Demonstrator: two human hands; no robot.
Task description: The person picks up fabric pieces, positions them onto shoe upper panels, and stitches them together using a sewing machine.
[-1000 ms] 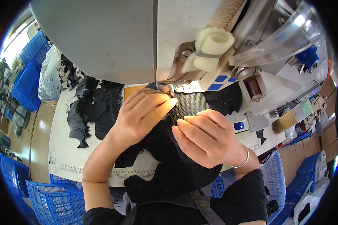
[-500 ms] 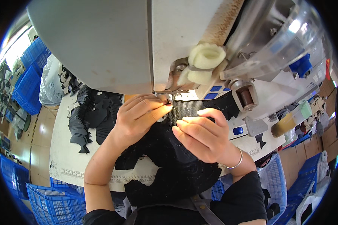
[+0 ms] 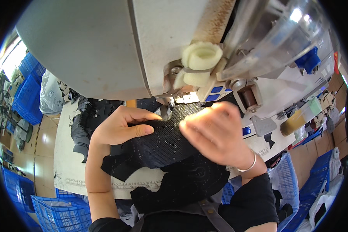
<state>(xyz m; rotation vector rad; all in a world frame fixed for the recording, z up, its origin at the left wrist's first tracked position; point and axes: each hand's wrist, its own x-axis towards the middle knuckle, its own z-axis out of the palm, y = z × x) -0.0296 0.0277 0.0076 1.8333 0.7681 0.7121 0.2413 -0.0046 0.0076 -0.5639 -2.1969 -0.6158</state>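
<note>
A black mesh fabric piece [image 3: 158, 143] lies under the sewing machine head [image 3: 100, 46], its narrow end reaching the bright needle area [image 3: 186, 98]. My left hand [image 3: 123, 125] grips its left side, thumb on top and forefinger along the far edge. Motion smears my right hand [image 3: 214, 133], which is over the right side of the mesh just in front of the needle area; its fingertips are too blurred to tell what they hold. Another black fabric piece [image 3: 181, 189] with pale stitch lines spreads nearest me, over the table's front edge.
Stacked black cut pieces [image 3: 81, 131] lie left on the white table [image 3: 65, 166], which has a ruler strip [image 3: 116, 185]. A brown thread bobbin [image 3: 249, 98] and a clear plastic shield [image 3: 274, 50] are at right. Blue crates [image 3: 62, 212] stand around on the floor.
The mesh piece has swung out to the left and lies flatter. My left hand has moved left and nearer me, away from the needle. My right hand has risen slightly and blurs.
</note>
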